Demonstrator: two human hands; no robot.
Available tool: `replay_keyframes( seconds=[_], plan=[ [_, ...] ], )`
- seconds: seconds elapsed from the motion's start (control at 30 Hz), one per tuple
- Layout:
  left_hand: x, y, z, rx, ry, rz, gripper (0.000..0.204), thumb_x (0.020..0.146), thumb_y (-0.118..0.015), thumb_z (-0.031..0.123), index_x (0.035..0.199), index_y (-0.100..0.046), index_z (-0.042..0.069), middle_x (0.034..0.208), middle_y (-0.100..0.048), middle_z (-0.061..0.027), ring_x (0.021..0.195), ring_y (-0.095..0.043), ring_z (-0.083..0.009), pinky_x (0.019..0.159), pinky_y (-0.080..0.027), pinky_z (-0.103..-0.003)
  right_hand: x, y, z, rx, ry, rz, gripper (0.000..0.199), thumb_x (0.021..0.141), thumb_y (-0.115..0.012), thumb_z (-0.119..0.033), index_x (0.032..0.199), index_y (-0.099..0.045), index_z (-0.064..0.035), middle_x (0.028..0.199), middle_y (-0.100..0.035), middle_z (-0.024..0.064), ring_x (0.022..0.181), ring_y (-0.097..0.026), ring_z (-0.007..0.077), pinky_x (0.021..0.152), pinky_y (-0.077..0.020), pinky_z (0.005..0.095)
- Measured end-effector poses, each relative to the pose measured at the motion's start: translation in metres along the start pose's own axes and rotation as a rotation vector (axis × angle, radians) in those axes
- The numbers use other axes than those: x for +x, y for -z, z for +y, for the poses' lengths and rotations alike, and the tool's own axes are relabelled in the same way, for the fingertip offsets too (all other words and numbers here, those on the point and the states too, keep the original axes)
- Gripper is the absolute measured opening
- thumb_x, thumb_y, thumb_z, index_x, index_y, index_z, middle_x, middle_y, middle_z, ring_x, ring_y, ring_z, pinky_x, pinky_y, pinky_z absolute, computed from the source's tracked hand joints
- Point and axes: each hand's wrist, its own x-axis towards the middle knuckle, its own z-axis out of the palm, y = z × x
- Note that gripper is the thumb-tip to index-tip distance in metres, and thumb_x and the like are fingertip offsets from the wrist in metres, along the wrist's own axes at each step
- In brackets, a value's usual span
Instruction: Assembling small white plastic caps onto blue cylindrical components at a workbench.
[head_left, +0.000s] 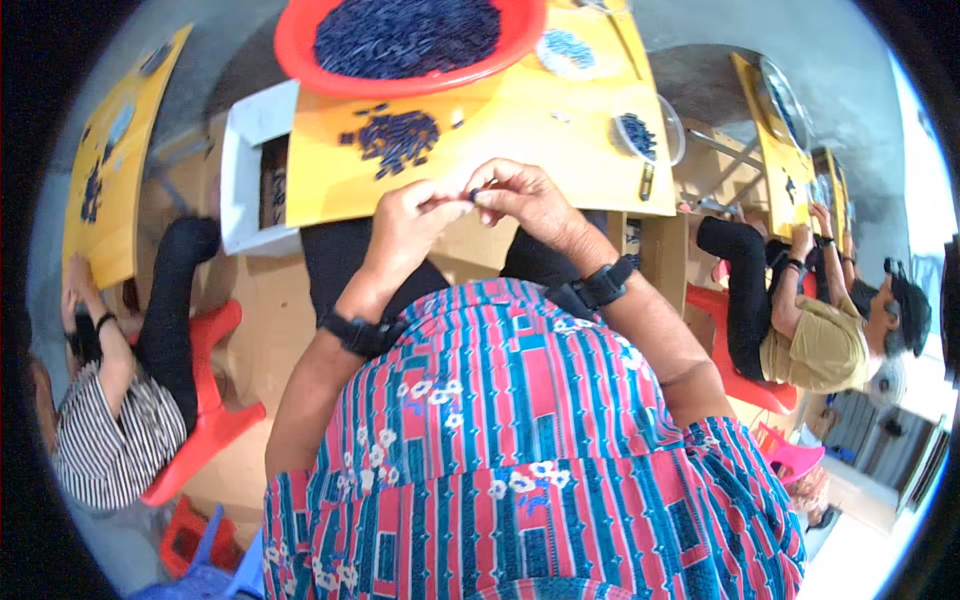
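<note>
At the table's front edge, my left hand and my right hand meet fingertip to fingertip. Between their pinched fingers sits a small dark piece; most of it is hidden, and its exact kind cannot be made out. Just beyond my left hand, a loose pile of small dark blue cylindrical pieces lies on the yellow table. A large red basin full of similar dark pieces stands behind the pile.
To the right is a clear plastic tub with dark pieces, and a dark strip lies near it. A plate of light blue pieces sits at the back. A white box stands left of the table. People sit at tables on both sides.
</note>
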Motion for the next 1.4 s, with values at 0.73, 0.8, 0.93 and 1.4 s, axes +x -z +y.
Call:
replay_keyframes(
  seconds=[0.73, 0.8, 0.93, 1.4],
  plan=[
    [-0.034, 0.029, -0.039, 0.303, -0.117, -0.025, 0.008, 0.078, -0.073, 0.009, 0.083, -0.071, 0.003, 0.071, -0.062, -0.0066, 0.059, -0.057, -0.0146, 0.056, -0.044, -0.028, -0.025, 0.085, -0.045, -0.732, 0.307, 0.795, 0.012, 0.084, -0.067, -0.001, 0.095, -0.068, -0.0034, 0.085, -0.069, 0.0065, 0.074, -0.067, 0.0144, 0.067, -0.0532, 0.0281],
    [-0.033, 0.030, -0.037, 0.310, -0.115, -0.033, 0.008, 0.078, -0.073, 0.009, 0.083, -0.071, 0.003, 0.071, -0.061, -0.0066, 0.059, -0.057, -0.0145, 0.055, -0.045, -0.028, -0.009, 0.068, -0.031, -0.794, 0.320, 0.662, 0.014, 0.085, -0.064, 0.003, 0.098, -0.068, -0.0004, 0.089, -0.066, 0.0049, 0.074, -0.064, 0.0112, 0.065, -0.0533, 0.0235],
    [-0.034, 0.030, -0.041, 0.308, -0.135, -0.041, 0.007, 0.079, -0.075, 0.006, 0.084, -0.070, 0.002, 0.071, -0.061, -0.0039, 0.059, -0.055, -0.0095, 0.054, -0.044, -0.024, 0.021, 0.041, -0.027, -1.002, 0.367, 0.535, 0.012, 0.079, -0.067, -0.010, 0.090, -0.072, -0.0075, 0.087, -0.065, 0.0138, 0.079, -0.064, 0.0326, 0.072, -0.0529, 0.0385],
    [-0.042, 0.021, -0.023, 0.302, -0.091, -0.071, 0.009, 0.079, -0.072, 0.010, 0.083, -0.071, 0.003, 0.071, -0.061, -0.0071, 0.060, -0.057, -0.0165, 0.057, -0.046, -0.029, 0.048, 0.025, -0.035, -1.129, 0.354, 0.443, 0.014, 0.078, -0.065, -0.008, 0.090, -0.072, -0.0101, 0.084, -0.062, 0.0120, 0.075, -0.064, 0.0316, 0.069, -0.0522, 0.0407]
  ],
)
